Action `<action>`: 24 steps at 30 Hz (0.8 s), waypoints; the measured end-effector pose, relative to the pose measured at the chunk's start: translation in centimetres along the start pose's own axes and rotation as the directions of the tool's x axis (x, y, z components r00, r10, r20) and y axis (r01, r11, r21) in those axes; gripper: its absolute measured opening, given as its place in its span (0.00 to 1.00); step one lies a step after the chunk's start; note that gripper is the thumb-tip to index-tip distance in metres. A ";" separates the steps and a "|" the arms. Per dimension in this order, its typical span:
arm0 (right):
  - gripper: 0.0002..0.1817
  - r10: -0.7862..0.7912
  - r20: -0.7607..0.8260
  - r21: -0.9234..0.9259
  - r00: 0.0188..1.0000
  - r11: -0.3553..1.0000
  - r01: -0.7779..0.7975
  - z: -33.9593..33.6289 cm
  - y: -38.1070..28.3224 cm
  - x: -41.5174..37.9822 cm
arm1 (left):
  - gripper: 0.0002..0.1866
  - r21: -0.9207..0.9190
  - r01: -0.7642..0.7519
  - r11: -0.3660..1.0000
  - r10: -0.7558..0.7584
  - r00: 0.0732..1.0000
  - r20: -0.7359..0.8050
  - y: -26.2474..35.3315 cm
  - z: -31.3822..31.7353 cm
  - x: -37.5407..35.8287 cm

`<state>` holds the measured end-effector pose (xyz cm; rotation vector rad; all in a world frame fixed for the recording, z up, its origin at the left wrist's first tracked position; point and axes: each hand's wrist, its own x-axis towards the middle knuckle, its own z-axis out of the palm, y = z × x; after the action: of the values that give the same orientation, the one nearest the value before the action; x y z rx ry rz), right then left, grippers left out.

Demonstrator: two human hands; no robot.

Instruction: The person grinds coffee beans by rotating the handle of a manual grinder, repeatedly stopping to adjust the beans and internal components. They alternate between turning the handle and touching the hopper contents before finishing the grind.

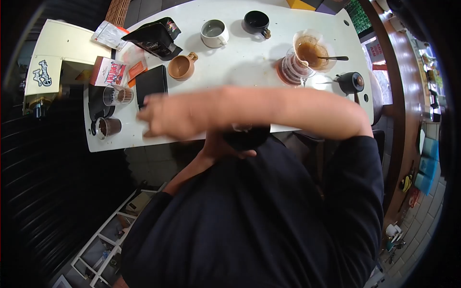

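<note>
Close against my torso, my left hand [217, 148] is wrapped round a black rounded object [248, 138] with a small pale mark on top. My right forearm crosses in front and hides much of it. Smeared by motion, my right hand [169, 116] is over the left part of the table, beside a flat black device [151, 82]; its grip does not show. Left of that hand are a glass with brown grounds [109, 127] and another glass [118, 96] with some brown contents. A tan cup [181, 67] stands beyond the device.
On the white table [249, 62] are a white mug [214, 33], a black mug [256, 22] and a black coffee bag [156, 39]. At right, a paper filter [322, 44] with wet grounds and a spoon [335, 58] sits over a glass server [292, 70], near a black lidded pot [350, 83].
</note>
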<state>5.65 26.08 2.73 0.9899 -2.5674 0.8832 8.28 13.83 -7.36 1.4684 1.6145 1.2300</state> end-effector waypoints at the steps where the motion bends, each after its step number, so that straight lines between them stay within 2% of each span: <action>1: 0.14 0.141 0.091 -0.047 0.986 0.989 -0.137 -1.7 1.3 -0.7 | 0.60 -0.038 0.042 0.998 -0.045 0.995 -0.085 -1.4 0.8 -0.9; 2: 0.13 0.198 0.099 0.064 0.975 0.977 -0.205 -3.5 1.8 -1.8 | 0.59 -0.079 0.074 0.994 -0.086 0.982 -0.171 -1.9 1.3 -1.1; 3: 0.12 0.226 0.084 0.110 0.971 0.966 -0.234 -4.0 2.1 -3.2 | 0.59 -0.079 0.074 0.994 -0.088 0.978 -0.189 -1.0 1.4 -0.9; 4: 0.12 0.217 -0.043 0.162 0.975 0.965 -0.207 -4.2 2.2 -4.4 | 0.58 -0.198 0.034 0.980 -0.077 0.973 -0.216 0.6 1.4 -0.5; 5: 0.13 0.248 -0.002 0.086 0.969 0.965 -0.247 -4.8 2.8 -5.6 | 0.58 -0.312 -0.009 0.950 -0.071 0.967 -0.244 1.4 1.6 -0.4; 6: 0.14 0.203 -0.106 0.137 0.974 0.973 -0.187 -4.3 4.2 -7.1 | 0.58 -0.312 -0.001 0.950 -0.086 0.960 -0.266 1.5 1.9 -0.9; 8: 0.15 0.428 -0.053 0.099 0.902 0.901 -0.422 -4.8 4.1 -10.2 | 0.53 -0.530 0.068 0.845 -0.275 0.906 -0.322 1.3 2.5 -1.9; 9: 0.16 0.481 -0.026 0.105 0.876 0.873 -0.476 -4.4 4.1 -12.2 | 0.51 -0.629 0.080 0.774 -0.359 0.873 -0.331 1.2 2.6 -2.0; 11: 0.18 0.490 -0.130 0.123 0.862 0.871 -0.476 -3.9 1.9 -15.4 | 0.50 -0.614 0.078 0.785 -0.392 0.830 -0.396 1.5 2.8 -2.1; 13: 0.19 0.568 -0.155 0.271 0.808 0.811 -0.518 -3.5 -2.2 -16.8 | 0.49 -0.601 0.069 0.797 -0.423 0.773 -0.473 1.7 3.0 -2.2; 14: 0.18 0.544 -0.124 0.250 0.830 0.826 -0.505 -4.2 -5.5 -16.7 | 0.47 -0.583 0.059 0.810 -0.407 0.773 -0.487 1.7 3.3 -2.2; 15: 0.17 0.392 -0.168 0.259 0.905 0.903 -0.343 -4.2 -7.5 -16.7 | 0.45 -0.564 0.051 0.825 -0.386 0.778 -0.495 1.6 3.4 -2.1; 16: 0.13 0.370 -0.044 0.348 0.928 0.877 -0.333 -4.4 -9.5 -16.4 | 0.43 -0.544 0.046 0.838 -0.365 0.788 -0.496 1.5 3.4 -2.1; 17: 0.14 0.225 -0.097 0.286 0.969 0.939 -0.189 -3.8 -9.9 -15.5 | 0.41 -0.656 0.202 0.727 -0.536 0.765 -0.358 1.9 3.4 -2.8; 18: 0.17 0.107 -0.101 0.265 0.989 0.961 -0.077 -4.5 -10.2 -13.8 | 0.42 -0.534 0.168 0.829 -0.239 0.969 -0.067 -1.5 0.7 -3.5; 19: 0.18 0.093 -0.056 0.372 0.994 0.926 -0.066 -3.8 -10.7 -12.6 | 0.42 -0.532 0.175 0.829 -0.237 0.970 -0.051 -1.2 0.9 -3.6; 20: 0.17 -0.024 -0.150 0.327 0.988 0.942 0.072 -2.2 -10.7 -11.0 | 0.43 -0.437 0.140 0.888 -0.191 0.979 -0.074 -0.6 1.2 -3.3; 21: 0.14 -0.122 -0.124 0.351 0.985 0.923 0.159 -1.1 -10.6 -9.1 | 0.43 -0.333 0.092 0.938 -0.131 0.987 -0.095 0.1 1.5 -2.6; 22: 0.14 -0.202 -0.161 0.304 0.966 0.921 0.243 0.1 -10.0 -7.4 | 0.43 -0.225 0.041 0.973 -0.068 0.992 -0.109 0.8 1.7 -1.9; 23: 0.16 -0.208 -0.201 0.264 0.957 0.929 0.257 0.7 -9.5 -5.7 | 0.44 -0.122 -0.003 0.993 -0.011 0.993 -0.117 1.5 2.1 -1.8; 24: 0.16 -0.231 -0.112 0.104 0.966 0.965 0.243 0.9 -8.3 -4.5 | 0.44 -0.021 -0.044 0.999 0.041 0.992 -0.120 2.2 2.5 -1.8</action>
<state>14.58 23.02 3.78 1.2238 -2.2772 0.9967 11.74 12.47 -6.55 1.4452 1.6481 1.3798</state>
